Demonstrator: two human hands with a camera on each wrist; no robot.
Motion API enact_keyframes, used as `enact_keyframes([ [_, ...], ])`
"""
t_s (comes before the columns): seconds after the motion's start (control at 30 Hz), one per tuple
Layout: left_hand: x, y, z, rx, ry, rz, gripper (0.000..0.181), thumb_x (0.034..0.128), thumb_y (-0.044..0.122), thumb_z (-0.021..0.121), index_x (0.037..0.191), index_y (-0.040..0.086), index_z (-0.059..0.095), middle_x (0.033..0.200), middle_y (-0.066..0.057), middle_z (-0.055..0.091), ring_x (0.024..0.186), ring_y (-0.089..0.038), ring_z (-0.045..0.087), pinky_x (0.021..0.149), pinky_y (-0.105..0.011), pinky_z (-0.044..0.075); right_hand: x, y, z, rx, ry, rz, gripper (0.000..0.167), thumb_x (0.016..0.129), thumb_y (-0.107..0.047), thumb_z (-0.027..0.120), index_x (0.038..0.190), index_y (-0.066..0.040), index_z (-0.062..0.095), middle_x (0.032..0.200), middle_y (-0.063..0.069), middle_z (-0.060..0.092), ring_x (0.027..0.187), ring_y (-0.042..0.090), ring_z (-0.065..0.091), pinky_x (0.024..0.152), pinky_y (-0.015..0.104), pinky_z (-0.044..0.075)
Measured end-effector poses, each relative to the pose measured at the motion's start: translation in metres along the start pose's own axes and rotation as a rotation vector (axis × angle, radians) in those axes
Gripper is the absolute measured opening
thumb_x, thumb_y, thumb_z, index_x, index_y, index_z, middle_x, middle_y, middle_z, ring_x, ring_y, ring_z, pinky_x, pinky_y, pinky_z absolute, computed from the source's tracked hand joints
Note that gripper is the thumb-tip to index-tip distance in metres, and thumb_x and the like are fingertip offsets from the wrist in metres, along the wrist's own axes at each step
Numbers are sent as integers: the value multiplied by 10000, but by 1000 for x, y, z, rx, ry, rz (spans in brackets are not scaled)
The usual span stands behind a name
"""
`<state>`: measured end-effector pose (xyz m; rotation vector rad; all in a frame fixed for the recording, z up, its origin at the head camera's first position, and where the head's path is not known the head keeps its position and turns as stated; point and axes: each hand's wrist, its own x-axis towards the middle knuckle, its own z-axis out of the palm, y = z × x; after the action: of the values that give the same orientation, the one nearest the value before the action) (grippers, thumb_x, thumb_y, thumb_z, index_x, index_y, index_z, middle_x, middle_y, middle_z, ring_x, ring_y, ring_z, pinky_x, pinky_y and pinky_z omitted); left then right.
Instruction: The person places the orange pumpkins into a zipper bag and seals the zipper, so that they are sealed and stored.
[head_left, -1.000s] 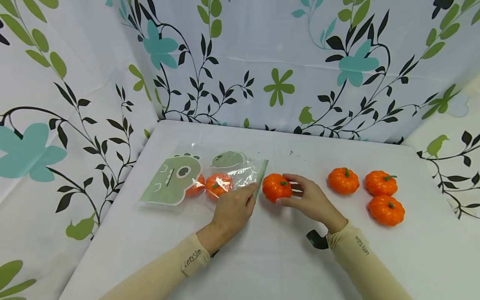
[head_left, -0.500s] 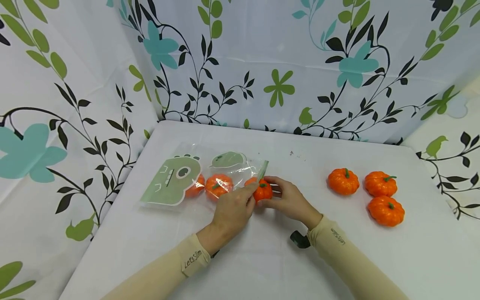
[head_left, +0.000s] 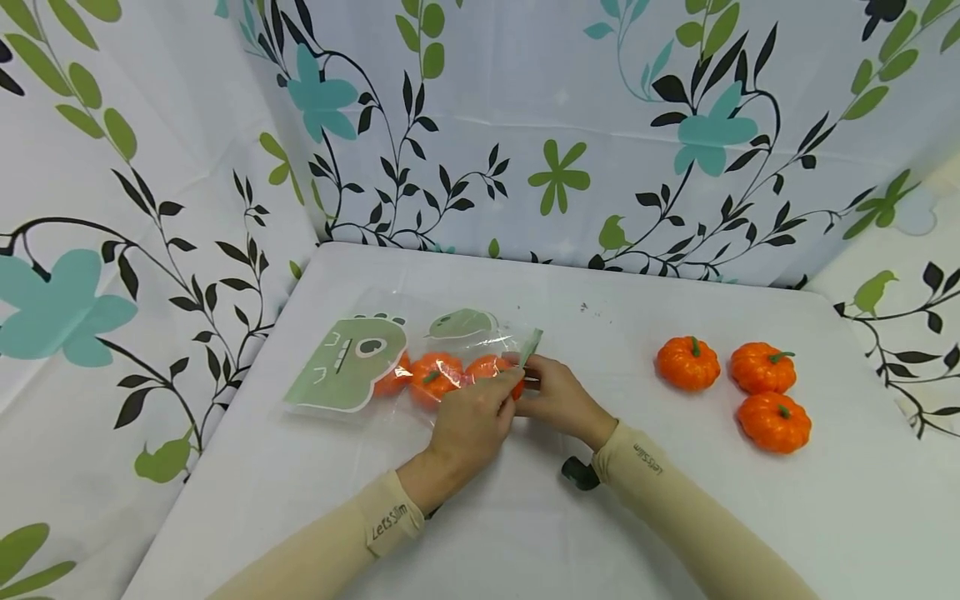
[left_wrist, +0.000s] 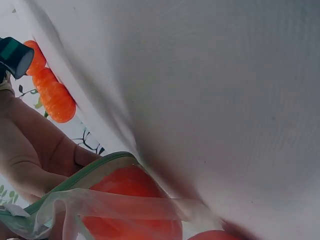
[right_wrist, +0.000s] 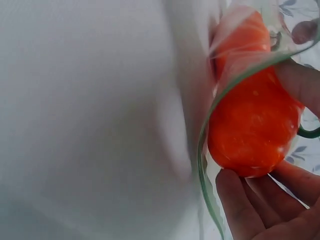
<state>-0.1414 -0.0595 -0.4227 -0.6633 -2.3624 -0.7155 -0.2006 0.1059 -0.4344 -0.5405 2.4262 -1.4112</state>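
A clear zip bag (head_left: 452,322) with green dinosaur print lies on the white table, its mouth facing right. My left hand (head_left: 468,421) pinches the bag's edge at the mouth. Several small orange toy pumpkins sit in the bag; one toy pumpkin (head_left: 437,374) shows through the plastic. At the mouth, my right hand (head_left: 558,400) holds another toy pumpkin (right_wrist: 252,125), which is mostly past the green rim (right_wrist: 202,155). Its fingertips press against the near side of that pumpkin in the right wrist view. My left fingers partly cover it in the head view.
On the right side of the table are a single toy pumpkin (head_left: 687,363) and two touching ones, a rear toy pumpkin (head_left: 762,367) and a front toy pumpkin (head_left: 775,423). A patterned curtain (head_left: 480,125) hangs behind the table (head_left: 525,533).
My right hand has moved left, carrying the toy pumpkin from outside the bag into its mouth. My left hand stays at the bag's edge. The three pumpkins on the right stay put.
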Motion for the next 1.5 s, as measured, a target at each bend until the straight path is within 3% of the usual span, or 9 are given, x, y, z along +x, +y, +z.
enact_keyframes([
  [0.17,-1,1,0,-23,6,3,310,807,-36,730,1107,35,756,988,-74,766,763,-190,731,574,-310,572,6,-2,7,-74,33,-31,498,790,-56,830,1263,-81,678,1205,45,696,1072,205,654,909,338,545],
  [0.3,-1,2,0,-55,1,14,310,805,-55,720,1100,30,757,1003,-72,766,818,-188,742,631,-303,587,9,-5,12,-153,57,-41,250,833,-112,807,1061,-108,704,1066,9,716,954,185,626,834,356,532],
  [0.5,-1,-1,0,-73,11,19,313,798,-71,721,1095,22,754,983,-77,765,797,-196,738,652,-314,592,11,-4,16,-152,38,-94,458,858,-114,797,1294,-70,663,1258,58,682,1183,229,616,1001,412,494],
  [0.77,-2,-2,0,-47,17,23,334,795,-53,736,1121,22,751,1000,-86,766,774,-188,736,611,-302,585,0,7,1,125,-86,-51,692,847,-5,784,1475,-14,492,1499,120,503,1299,313,554,1008,389,498],
  [0.9,-2,-3,0,-29,28,28,327,803,-41,739,1121,34,753,985,-81,768,770,-185,738,599,-301,582,-8,9,-12,171,-14,-7,639,888,-41,760,1469,-14,496,1498,146,496,1292,353,557,988,389,510],
  [1.03,-2,-4,0,-31,31,27,317,809,-40,743,1115,38,755,955,-81,767,741,-176,733,581,-299,574,-14,13,-20,174,117,-12,495,922,-3,701,1395,32,559,1375,189,598,1217,362,614,939,365,541],
  [1.1,-2,-4,1,-25,34,26,314,809,-36,746,1114,38,756,962,-77,768,749,-175,735,585,-296,575,-15,14,-20,159,134,-20,420,930,0,690,1340,37,608,1321,174,639,1173,327,647,920,342,550],
  [1.3,-2,-2,1,-29,39,29,311,819,-31,737,1123,33,758,1012,-78,767,812,-189,746,611,-298,583,-15,15,-9,164,11,-31,319,951,-50,683,1258,32,669,1198,136,704,1031,237,711,861,321,570],
  [1.5,-3,-2,-1,-30,19,18,341,803,-60,725,1132,27,753,1028,-81,764,809,-198,742,618,-294,584,-12,9,0,211,-26,-52,320,959,-37,663,1274,18,669,1230,135,693,1104,242,686,905,319,554],
])
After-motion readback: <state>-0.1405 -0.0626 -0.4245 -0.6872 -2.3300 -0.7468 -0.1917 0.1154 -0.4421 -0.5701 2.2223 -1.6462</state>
